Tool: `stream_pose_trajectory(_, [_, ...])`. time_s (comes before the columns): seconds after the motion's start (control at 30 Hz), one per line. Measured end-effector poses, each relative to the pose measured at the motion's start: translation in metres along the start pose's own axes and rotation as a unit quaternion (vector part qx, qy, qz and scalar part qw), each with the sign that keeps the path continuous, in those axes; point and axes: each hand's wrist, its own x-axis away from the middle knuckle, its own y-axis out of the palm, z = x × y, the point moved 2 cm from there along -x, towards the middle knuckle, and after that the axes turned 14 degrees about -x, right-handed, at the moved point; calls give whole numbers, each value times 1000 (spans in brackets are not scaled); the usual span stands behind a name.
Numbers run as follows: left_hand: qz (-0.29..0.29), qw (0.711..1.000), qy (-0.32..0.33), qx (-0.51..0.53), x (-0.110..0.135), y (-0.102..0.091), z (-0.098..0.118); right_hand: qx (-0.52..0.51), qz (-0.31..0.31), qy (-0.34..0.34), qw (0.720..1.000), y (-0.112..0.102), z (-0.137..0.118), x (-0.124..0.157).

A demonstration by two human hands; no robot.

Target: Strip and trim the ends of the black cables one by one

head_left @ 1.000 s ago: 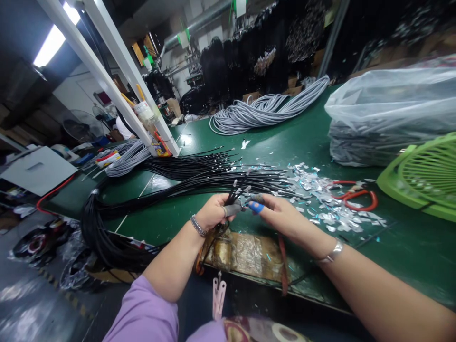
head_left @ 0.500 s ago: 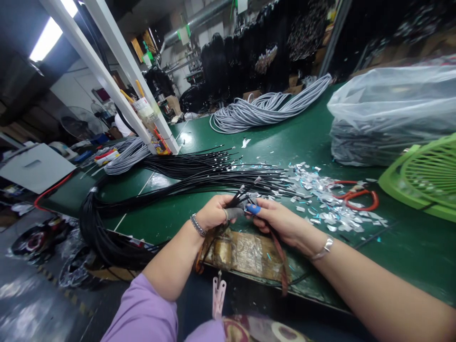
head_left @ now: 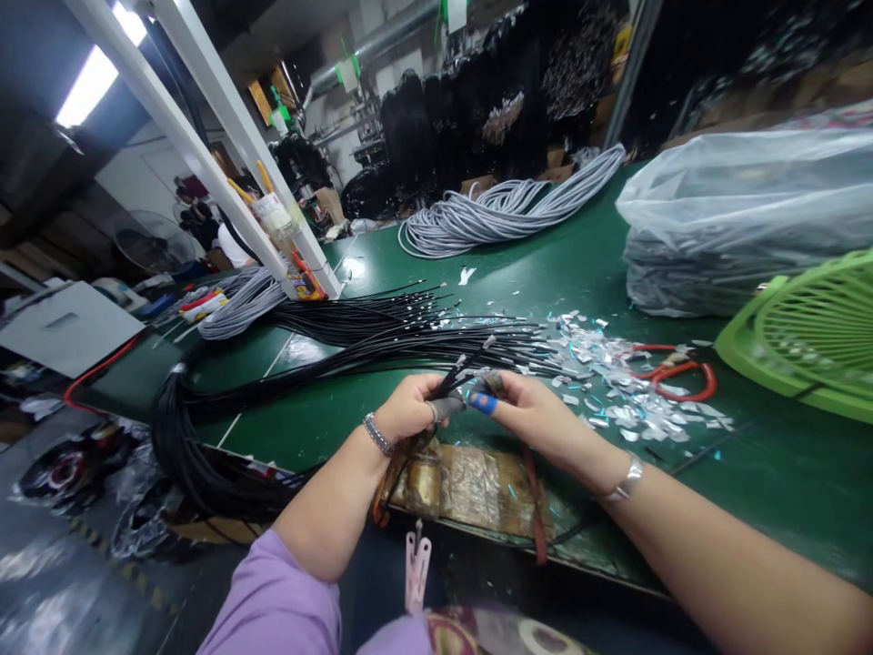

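My left hand (head_left: pixel 409 407) is closed round a small bunch of thin black cables (head_left: pixel 458 371) whose foil-tipped ends fan upward. My right hand (head_left: pixel 528 409), with blue tape on a fingertip, pinches at those cable ends just right of the left hand. Both hands hover over the front edge of a green table (head_left: pixel 770 473). A large bundle of black cables (head_left: pixel 355 346) runs across the table and droops off its left edge. Silver foil scraps (head_left: pixel 614 387) lie scattered to the right of my hands.
Red-handled scissors (head_left: pixel 672 373) lie among the scraps. A green plastic basket (head_left: pixel 811 337) stands at the right, a clear bag of grey cables (head_left: pixel 737 218) behind it. Grey cable coils (head_left: pixel 505 205) lie at the back. A white post (head_left: pixel 232 155) rises at the left.
My hands stay close together on the cable ends; the right fingers have shifted slightly along the tips. The view has drifted a little.
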Motion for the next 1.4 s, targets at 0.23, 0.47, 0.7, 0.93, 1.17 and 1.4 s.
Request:
stream_pose_trajectory(0.23, [4, 1000, -15, -4, -1, 0, -1, 265, 23, -75, 961, 5, 0, 4])
stream_pose_trajectory(0.47, [14, 999, -19, 23, -1, -1, -1, 199, 41, -59, 977, -1, -2, 2])
stream_pose_trajectory(0.7, [0, 999, 4, 48, 2, 0, 4, -138, -23, 145, 980, 1, 7, -3])
stream_pose_trajectory(0.93, [-26, 999, 5, 42, 2, -1, 3, -193, -35, 206, 959, 4, 14, -1])
stream_pose_trajectory(1.17, [2, 998, -19, 59, 0, -2, -1, 37, -17, -34, 999, -2, 7, -5])
stream_pose_trajectory(1.4, [14, 999, -36, 18, -2, 0, 0, 298, -37, -56, 952, -4, 0, -1])
